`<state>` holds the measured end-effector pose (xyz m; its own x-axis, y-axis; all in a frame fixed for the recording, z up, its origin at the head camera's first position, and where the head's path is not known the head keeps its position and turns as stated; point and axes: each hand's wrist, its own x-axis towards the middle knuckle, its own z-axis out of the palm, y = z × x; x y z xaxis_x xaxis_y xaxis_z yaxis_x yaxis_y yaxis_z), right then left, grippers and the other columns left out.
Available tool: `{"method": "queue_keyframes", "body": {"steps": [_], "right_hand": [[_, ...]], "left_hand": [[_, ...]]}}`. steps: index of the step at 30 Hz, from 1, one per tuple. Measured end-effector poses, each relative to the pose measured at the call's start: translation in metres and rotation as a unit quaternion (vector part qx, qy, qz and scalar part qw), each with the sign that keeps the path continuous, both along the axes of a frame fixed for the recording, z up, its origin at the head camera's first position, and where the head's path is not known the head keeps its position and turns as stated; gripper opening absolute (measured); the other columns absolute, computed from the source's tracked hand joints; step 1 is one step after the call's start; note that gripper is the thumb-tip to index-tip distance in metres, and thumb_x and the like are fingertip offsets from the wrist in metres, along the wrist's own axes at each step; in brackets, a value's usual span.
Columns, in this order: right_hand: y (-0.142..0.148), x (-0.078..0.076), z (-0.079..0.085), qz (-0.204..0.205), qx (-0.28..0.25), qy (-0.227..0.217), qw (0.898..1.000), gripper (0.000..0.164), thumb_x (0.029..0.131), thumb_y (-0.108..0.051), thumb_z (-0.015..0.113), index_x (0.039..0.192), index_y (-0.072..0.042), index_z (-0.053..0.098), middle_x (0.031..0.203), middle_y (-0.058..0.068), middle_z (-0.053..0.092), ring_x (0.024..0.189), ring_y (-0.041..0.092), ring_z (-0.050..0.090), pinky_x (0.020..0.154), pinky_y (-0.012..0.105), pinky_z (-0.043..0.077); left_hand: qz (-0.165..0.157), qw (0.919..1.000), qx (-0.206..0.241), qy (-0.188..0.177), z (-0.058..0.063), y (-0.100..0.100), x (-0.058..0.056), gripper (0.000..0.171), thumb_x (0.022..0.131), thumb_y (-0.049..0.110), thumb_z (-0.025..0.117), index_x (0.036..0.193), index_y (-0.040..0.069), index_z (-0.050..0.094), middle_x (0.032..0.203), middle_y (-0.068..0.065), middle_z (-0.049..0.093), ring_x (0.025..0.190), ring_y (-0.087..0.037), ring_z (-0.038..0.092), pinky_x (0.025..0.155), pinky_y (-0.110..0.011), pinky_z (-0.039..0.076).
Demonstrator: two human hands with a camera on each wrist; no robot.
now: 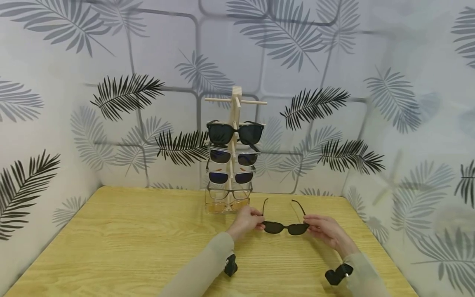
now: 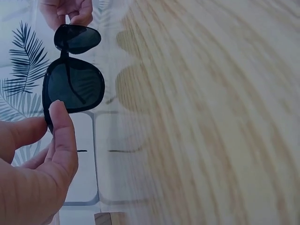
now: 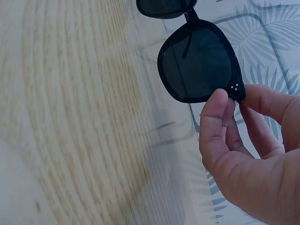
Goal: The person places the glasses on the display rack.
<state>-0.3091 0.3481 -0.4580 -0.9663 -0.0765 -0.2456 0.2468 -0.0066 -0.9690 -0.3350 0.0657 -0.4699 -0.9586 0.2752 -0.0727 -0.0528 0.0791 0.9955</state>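
Observation:
Between both hands a pair of black sunglasses (image 1: 273, 227) is held over the table, its dark lenses toward me and its temples spread open, pointing away. My left hand (image 1: 245, 220) pinches the frame's left outer corner between thumb and fingers. At the opposite corner my right hand (image 1: 328, 232) does the same. Small light dots mark the corner beside the right fingertips in the right wrist view, where one lens (image 3: 199, 63) shows large. In the left wrist view, the left thumb (image 2: 58, 115) lies against the lens edge.
Just behind and left of the hands stands a wooden glasses rack (image 1: 236, 93). Several pairs hang on it, with black sunglasses (image 1: 250, 134) on top and orange-tinted glasses (image 1: 215, 207) lowest. Its uppermost peg (image 1: 254, 102) carries none. A leaf-patterned wall backs the wooden table (image 1: 122, 239).

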Motion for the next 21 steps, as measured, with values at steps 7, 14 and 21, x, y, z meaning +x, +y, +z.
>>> {"method": "queue_keyframes", "body": {"steps": [7, 14, 21], "right_hand": [[0.003, 0.006, 0.004, 0.016, -0.016, 0.007, 1.0, 0.037, 0.097, -0.01, 0.062, 0.13, 0.004, 0.057, 0.104, 0.0, 0.067, 0.082, 0.009, 0.065, 0.081, 0.025, 0.057], [0.007, 0.014, 0.013, 0.027, -0.015, 0.013, 0.999, 0.026, 0.097, -0.01, 0.06, 0.122, -0.004, 0.064, 0.1, -0.004, 0.069, 0.084, 0.007, 0.066, 0.082, 0.024, 0.057], [0.011, 0.02, 0.024, 0.029, -0.035, 0.023, 0.999, 0.012, 0.097, -0.009, 0.061, 0.102, -0.015, 0.069, 0.097, -0.006, 0.07, 0.085, 0.007, 0.067, 0.082, 0.024, 0.057]], "left_hand": [[-0.012, 0.9989, 0.038, -0.026, -0.001, -0.004, -0.002, 0.035, 0.091, -0.002, 0.065, 0.124, -0.01, 0.058, 0.088, -0.017, 0.07, 0.068, -0.017, 0.07, 0.078, -0.04, 0.06], [-0.021, 0.9967, 0.063, -0.047, 0.003, -0.003, -0.001, 0.035, 0.089, -0.002, 0.067, 0.123, -0.005, 0.061, 0.081, -0.01, 0.068, 0.065, -0.014, 0.066, 0.067, -0.029, 0.06], [-0.031, 0.9932, 0.095, -0.059, 0.007, -0.004, 0.003, 0.032, 0.089, -0.002, 0.067, 0.12, -0.006, 0.061, 0.081, -0.008, 0.067, 0.067, -0.012, 0.065, 0.065, -0.023, 0.058]]}}
